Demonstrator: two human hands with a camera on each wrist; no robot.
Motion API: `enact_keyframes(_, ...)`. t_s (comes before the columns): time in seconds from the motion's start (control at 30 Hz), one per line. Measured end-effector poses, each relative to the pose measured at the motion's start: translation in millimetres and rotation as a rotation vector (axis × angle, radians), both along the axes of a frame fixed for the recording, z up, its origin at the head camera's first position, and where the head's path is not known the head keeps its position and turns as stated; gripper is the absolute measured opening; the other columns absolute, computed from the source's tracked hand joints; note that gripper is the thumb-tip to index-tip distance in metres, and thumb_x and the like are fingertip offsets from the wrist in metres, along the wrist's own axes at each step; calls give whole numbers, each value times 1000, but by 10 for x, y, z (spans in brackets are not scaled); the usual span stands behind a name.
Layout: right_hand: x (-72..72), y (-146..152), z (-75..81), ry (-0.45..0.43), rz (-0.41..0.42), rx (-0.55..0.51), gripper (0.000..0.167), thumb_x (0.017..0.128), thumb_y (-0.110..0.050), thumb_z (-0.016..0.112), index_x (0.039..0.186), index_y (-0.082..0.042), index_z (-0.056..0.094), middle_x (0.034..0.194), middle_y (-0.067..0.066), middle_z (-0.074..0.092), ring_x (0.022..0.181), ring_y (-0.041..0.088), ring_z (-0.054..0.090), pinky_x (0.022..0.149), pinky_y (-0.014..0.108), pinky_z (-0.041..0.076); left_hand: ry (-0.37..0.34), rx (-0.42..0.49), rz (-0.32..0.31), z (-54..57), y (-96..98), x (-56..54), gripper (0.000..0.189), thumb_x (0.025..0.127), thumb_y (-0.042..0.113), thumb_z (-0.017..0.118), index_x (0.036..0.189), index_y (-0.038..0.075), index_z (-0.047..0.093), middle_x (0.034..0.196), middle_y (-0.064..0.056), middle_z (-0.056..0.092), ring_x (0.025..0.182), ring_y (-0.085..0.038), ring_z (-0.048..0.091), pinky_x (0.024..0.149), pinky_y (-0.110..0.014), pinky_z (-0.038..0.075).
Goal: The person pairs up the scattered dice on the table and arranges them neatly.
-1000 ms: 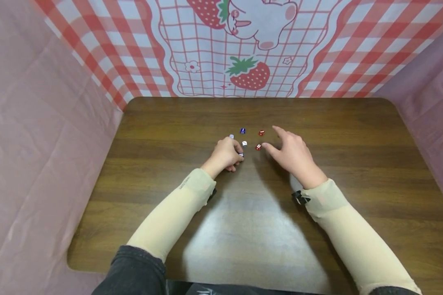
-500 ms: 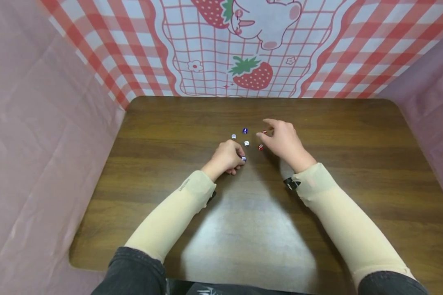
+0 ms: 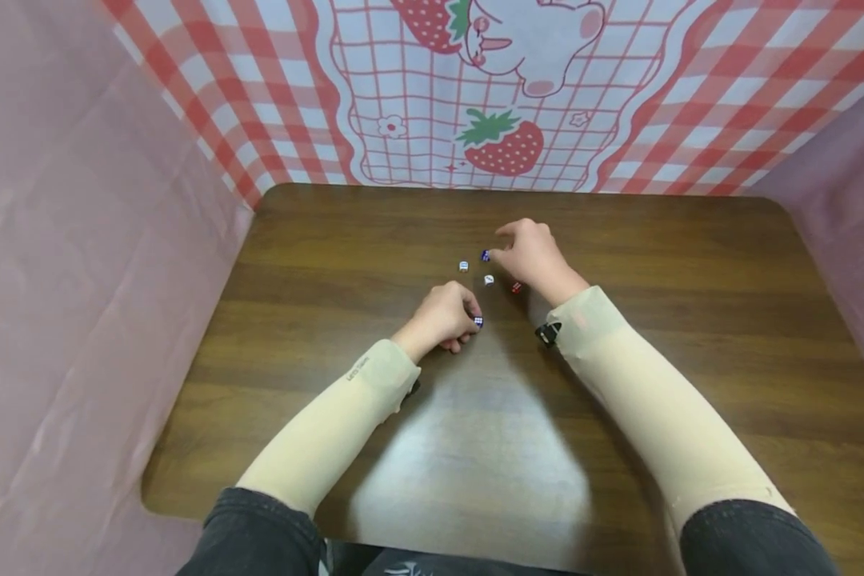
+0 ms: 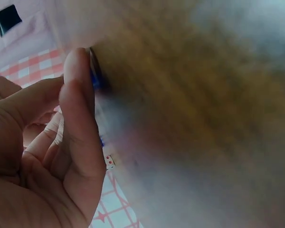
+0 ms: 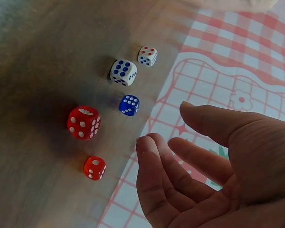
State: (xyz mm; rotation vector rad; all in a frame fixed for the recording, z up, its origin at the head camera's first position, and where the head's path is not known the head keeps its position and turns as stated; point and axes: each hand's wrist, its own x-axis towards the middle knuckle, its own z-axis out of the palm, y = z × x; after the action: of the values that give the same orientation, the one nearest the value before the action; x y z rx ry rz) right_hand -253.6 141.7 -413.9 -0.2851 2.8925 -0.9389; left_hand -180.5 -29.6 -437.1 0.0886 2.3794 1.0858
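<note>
Right hand [image 3: 531,254] shifted beside round-cornered blue die [image 5: 129,105], fingers parted; left hand [image 3: 441,314] pinching blue cube [image 3: 478,322]; wood-grain tabletop [image 3: 655,248].

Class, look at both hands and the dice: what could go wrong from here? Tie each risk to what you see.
1. The left hand pinches a small blue die at its fingertips, so the grip might slip and the die tumble.
2. The right hand is close to the far blue die and might nudge it.
3. In the head view, the right hand hides the far red die, which might be knocked unseen.
</note>
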Motion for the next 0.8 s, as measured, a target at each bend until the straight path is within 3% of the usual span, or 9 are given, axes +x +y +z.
enact_keyframes(0.17, -103, -72, -20, -63, 4, 43, 46, 91, -20, 76, 129, 3, 66, 123, 23, 67, 116, 39, 61, 98, 51, 50, -15, 4, 0, -7, -33, 68, 8, 89, 1, 78, 92, 7, 74, 65, -13, 70, 48, -25, 67, 45, -36, 58)
enact_keyframes(0.27, -136, -95, -51, -107, -3, 59, 46, 90, -20, 77, 128, 3, 66, 131, 25, 62, 127, 44, 52, 105, 52, 45, -17, 0, -3, -8, -55, 109, 8, 89, 2, 78, 92, 7, 74, 64, -12, 70, 49, -26, 67, 45, -36, 58)
enact_keyframes(0.8, -282, -183, -139, -106, -24, 156, 26, 85, -17, 82, 104, 1, 76, 115, 23, 69, 114, 47, 59, 100, 54, 48, -12, -4, 4, 2, -135, 240, 8, 89, 3, 78, 92, 8, 72, 64, -13, 69, 46, -25, 65, 44, -36, 58)
